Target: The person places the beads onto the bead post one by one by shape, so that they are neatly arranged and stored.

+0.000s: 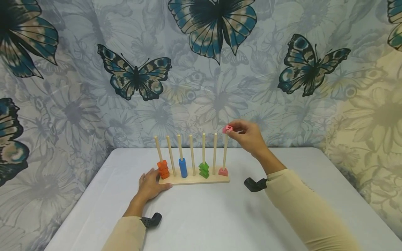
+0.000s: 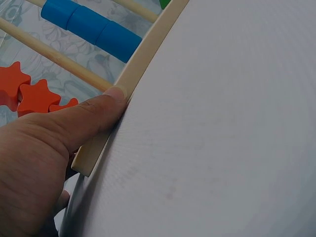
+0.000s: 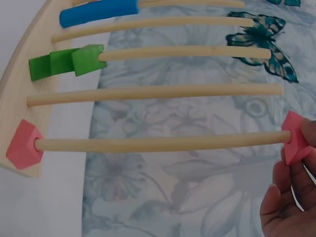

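A wooden peg stand (image 1: pixel 198 180) with a row of upright pegs is on the table. At the top of its right-end peg (image 3: pixel 163 144), my right hand (image 1: pixel 249 136) pinches a pink angular bead (image 3: pixel 295 137) between thumb and fingers. The peg's tip meets the hole of this bead. A second pink bead (image 3: pixel 24 144) sits at the bottom of that same peg. My left hand (image 1: pixel 150 185) holds the stand's left end, its thumb (image 2: pixel 94 114) pressed along the front edge and the other fingers mostly hidden behind. Nearest to it are stacked orange star beads (image 1: pixel 163 169).
Blue cylinder beads (image 1: pixel 183 168) and green zigzag beads (image 1: pixel 204 170) are stacked on other pegs, with bare pegs (image 1: pixel 192 155) between the stacks. A white cloth covers the table (image 1: pixel 201 216). Behind it hangs a butterfly-patterned backdrop (image 1: pixel 220 101). Black wrist devices (image 1: pixel 255 184) stick out from both sleeves.
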`<state>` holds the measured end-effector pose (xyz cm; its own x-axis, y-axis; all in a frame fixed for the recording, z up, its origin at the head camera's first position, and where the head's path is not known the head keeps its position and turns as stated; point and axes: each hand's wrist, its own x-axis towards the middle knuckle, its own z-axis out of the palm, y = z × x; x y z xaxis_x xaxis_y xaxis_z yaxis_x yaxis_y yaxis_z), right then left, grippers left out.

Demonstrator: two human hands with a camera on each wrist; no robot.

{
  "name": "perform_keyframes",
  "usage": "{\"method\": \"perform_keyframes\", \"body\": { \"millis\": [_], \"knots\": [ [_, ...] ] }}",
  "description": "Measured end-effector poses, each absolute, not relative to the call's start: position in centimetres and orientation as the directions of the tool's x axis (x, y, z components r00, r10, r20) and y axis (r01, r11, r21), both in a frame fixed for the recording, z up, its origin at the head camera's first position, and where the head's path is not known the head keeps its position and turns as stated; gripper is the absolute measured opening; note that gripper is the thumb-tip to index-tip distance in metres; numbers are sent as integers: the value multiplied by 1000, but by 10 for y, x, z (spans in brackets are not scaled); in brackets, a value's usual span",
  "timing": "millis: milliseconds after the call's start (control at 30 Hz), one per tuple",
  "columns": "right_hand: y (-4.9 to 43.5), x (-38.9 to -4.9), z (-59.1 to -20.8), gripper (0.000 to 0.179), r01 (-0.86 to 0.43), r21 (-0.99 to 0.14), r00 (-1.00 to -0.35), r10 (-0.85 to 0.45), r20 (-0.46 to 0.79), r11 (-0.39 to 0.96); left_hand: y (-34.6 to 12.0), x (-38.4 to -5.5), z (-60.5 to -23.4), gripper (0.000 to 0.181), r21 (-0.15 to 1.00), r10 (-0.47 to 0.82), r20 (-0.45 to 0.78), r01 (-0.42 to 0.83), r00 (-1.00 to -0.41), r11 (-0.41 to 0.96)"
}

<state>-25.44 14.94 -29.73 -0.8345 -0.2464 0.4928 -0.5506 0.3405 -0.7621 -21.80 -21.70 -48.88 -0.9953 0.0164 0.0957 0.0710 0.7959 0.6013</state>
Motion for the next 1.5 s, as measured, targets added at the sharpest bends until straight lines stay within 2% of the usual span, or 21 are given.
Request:
{"method": "perform_keyframes", "body": {
  "millis": [300, 567, 667, 900, 1000, 1167, 1500],
  "knots": [
    [156, -275, -324, 30, -530, -779, -847, -248, 470, 334, -216, -217, -488, 90, 603, 14, 84, 62, -996, 795],
    [153, -270, -336, 31, -472, -819, -879, -253, 405, 327, -217, -218, -488, 90, 594, 9, 80, 55, -997, 803],
    [148, -259, -331, 28, -462, -823, -883, -254, 394, 330, -217, -218, -489, 90, 595, 9, 80, 55, -997, 802],
    [153, -272, -362, 25, -466, -821, -882, -254, 398, 329, -217, -218, -489, 90, 597, 8, 78, 54, -997, 800],
    [153, -270, -371, 28, -426, -840, -900, -250, 357, 336, -217, -218, -489, 90, 596, 10, 78, 55, -997, 801],
    [153, -269, -386, 26, -430, -845, -896, -263, 357, 318, -216, -217, -487, 89, 596, 11, 81, 58, -997, 801],
    [153, -267, -412, 21, -380, -839, -920, -255, 298, 388, -217, -217, -487, 87, 598, 14, 90, 65, -996, 799]
  ]
}}
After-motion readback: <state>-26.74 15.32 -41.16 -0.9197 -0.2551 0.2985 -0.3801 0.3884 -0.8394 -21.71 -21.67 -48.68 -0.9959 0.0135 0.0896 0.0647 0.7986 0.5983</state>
